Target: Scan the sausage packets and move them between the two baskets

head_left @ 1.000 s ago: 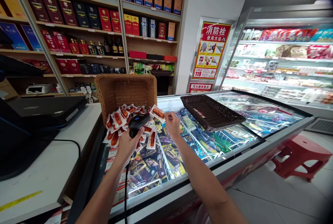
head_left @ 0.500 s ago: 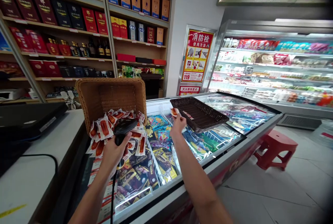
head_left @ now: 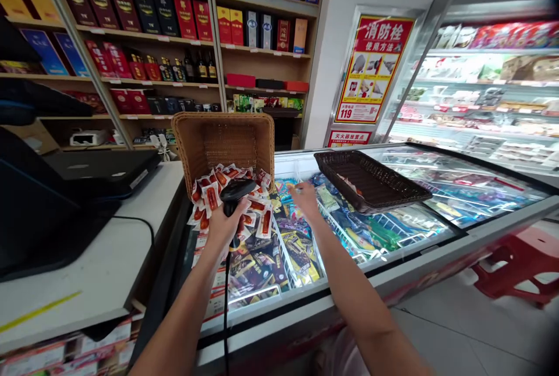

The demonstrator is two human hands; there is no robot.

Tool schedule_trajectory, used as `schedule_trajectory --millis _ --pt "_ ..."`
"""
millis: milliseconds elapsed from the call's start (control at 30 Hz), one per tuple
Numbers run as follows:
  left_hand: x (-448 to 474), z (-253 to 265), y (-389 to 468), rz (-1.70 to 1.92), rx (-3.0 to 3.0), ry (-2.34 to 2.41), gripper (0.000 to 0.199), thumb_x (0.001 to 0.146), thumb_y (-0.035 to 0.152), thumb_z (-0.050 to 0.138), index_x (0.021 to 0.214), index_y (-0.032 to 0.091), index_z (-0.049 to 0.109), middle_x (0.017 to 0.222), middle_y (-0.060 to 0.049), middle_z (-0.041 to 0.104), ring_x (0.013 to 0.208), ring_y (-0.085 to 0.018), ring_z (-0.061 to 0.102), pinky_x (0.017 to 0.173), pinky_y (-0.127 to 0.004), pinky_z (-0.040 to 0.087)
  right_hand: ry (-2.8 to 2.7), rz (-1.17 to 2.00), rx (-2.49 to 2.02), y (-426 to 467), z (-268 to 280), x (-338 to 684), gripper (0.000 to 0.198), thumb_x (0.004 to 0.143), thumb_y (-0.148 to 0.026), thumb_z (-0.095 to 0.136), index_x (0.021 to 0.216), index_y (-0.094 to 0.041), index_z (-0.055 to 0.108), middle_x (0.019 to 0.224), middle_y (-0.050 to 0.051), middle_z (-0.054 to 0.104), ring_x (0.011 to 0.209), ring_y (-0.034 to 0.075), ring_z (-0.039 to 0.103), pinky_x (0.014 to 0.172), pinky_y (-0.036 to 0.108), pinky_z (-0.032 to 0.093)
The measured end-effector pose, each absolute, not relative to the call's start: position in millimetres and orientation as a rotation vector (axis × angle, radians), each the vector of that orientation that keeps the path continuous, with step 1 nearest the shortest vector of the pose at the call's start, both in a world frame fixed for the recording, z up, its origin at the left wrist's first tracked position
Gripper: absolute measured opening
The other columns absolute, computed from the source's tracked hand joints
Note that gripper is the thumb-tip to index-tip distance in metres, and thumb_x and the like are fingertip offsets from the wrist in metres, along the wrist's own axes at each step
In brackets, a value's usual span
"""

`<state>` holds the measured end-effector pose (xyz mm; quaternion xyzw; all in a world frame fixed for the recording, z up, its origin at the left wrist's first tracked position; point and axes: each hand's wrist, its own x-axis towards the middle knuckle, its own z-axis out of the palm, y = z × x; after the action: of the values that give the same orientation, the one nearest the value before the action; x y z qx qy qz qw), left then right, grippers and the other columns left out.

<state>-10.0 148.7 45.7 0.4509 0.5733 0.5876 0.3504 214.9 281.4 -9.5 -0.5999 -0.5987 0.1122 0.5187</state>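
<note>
My left hand (head_left: 225, 222) is wrapped round the handle of a black handheld barcode scanner (head_left: 238, 189), its cord hanging down. Just behind the scanner, packaged sausages (head_left: 212, 196) spill from a tan wicker basket (head_left: 222, 140) tipped on its side. To the right, my right hand (head_left: 304, 198) hovers over the freezer glass between the two baskets. Its fingers reach out leftward, slightly blurred, and no packet shows in them. A dark brown wicker tray (head_left: 384, 184) rests on the freezer, with a small packet (head_left: 350, 184) by its near left side.
Under me stretches a glass-topped chest freezer (head_left: 262, 320) full of ice cream packs. At left stand a white counter (head_left: 105, 265) and a black checkout machine (head_left: 39, 207). Boxed-goods shelves (head_left: 151, 38) rise behind; a red stool (head_left: 522, 265) is on the floor at right.
The view has turned left. My right hand held a sausage packet beside the dark tray; now it has come back toward the sausages without it. My left hand still grips the scanner.
</note>
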Motion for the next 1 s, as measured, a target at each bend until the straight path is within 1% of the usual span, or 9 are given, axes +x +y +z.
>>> schedule_trajectory --millis 100,200,333,433,533,633,700,800,1000 --pt "-8.4 44.1 149.2 1.51 1.178 1.469 0.051 0.069 0.066 0.081 0.071 0.021 0.056 0.051 0.002 0.056 0.041 -0.013 0.049 0.041 -0.025 0.038 -1.852 0.352 -1.732 254.8 -11.3 185.5 0.062 0.08 -0.077 0.07 0.059 -0.02 0.057 0.091 0.016 0.067 0.082 0.027 0.067 0.075 0.04 0.052" --pt "-7.2 45.4 148.4 1.53 1.17 1.439 0.052 0.07 0.067 0.081 0.071 0.021 0.057 0.05 0.002 0.056 0.04 -0.012 0.048 0.04 -0.025 0.037 -2.136 0.36 -1.8 232.4 -4.1 169.1 0.064 0.076 -0.08 0.073 0.058 -0.019 0.06 0.096 0.019 0.071 0.089 0.033 0.071 0.077 0.043 0.051" --pt "-5.7 47.7 146.2 1.524 1.195 1.449 0.054 0.071 0.069 0.079 0.069 0.021 0.057 0.05 0.002 0.057 0.041 -0.012 0.048 0.041 -0.025 0.037 -2.254 0.325 -1.807 219.2 10.8 163.9 0.05 0.082 -0.069 0.075 0.072 -0.02 0.071 0.099 0.017 0.075 0.096 0.033 0.073 0.079 0.04 0.051" --pt "-5.2 47.9 145.6 1.491 1.225 1.493 0.055 0.072 0.072 0.077 0.07 0.02 0.058 0.051 0.001 0.058 0.042 -0.013 0.05 0.042 -0.025 0.038 -2.234 0.352 -1.931 219.1 22.2 169.2 0.036 0.085 -0.056 0.075 0.09 -0.02 0.075 0.102 0.015 0.077 0.101 0.032 0.074 0.081 0.038 0.051" --pt "-5.8 47.4 146.2 1.463 1.244 1.524 0.056 0.072 0.073 0.076 0.07 0.02 0.059 0.05 0.001 0.057 0.041 -0.013 0.05 0.042 -0.025 0.038 -2.101 0.364 -1.974 223.7 31.1 181.5 0.038 0.089 -0.05 0.069 0.112 -0.02 0.07 0.107 0.014 0.077 0.103 0.032 0.073 0.081 0.037 0.051" --pt "-7.3 46.0 147.7 1.451 1.247 1.507 0.055 0.072 0.072 0.077 0.07 0.02 0.059 0.051 0.0 0.059 0.042 -0.014 0.051 0.042 -0.025 0.038 -1.93 0.363 -1.936 231.5 35.6 196.6 0.036 0.095 -0.046 0.061 0.122 -0.022 0.064 0.108 0.012 0.077 0.101 0.03 0.073 0.079 0.035 0.05" --pt "-7.9 44.5 148.9 1.438 1.255 1.499 0.055 0.072 0.072 0.077 0.069 0.02 0.058 0.05 0.0 0.059 0.042 -0.014 0.051 0.042 -0.025 0.037 -1.821 0.332 -1.868 237.9 36.4 205.1 0.03 0.096 -0.042 0.061 0.119 -0.023 0.064 0.108 0.01 0.077 0.1 0.028 0.072 0.08 0.033 0.048" --pt "-6.4 41.8 149.5 1.422 1.258 1.49 0.055 0.073 0.073 0.075 0.067 0.021 0.055 0.048 0.001 0.056 0.04 -0.013 0.048 0.041 -0.025 0.036 -1.711 0.305 -1.684 247.8 35.6 212.2 0.021 0.092 -0.035 0.065 0.109 -0.022 0.066 0.11 0.008 0.077 0.102 0.025 0.071 0.085 0.032 0.048" --pt "3.3 41.3 142.3 1.447 1.376 1.494 0.05 0.077 0.069 0.072 0.068 0.023 0.053 0.046 0.004 0.052 0.039 -0.013 0.048 0.042 -0.025 0.036 -1.522 0.312 -1.398 254.3 31.2 206.7 0.019 0.082 -0.029 0.064 0.099 -0.021 0.068 0.104 0.007 0.077 0.098 0.025 0.069 0.091 0.036 0.05"
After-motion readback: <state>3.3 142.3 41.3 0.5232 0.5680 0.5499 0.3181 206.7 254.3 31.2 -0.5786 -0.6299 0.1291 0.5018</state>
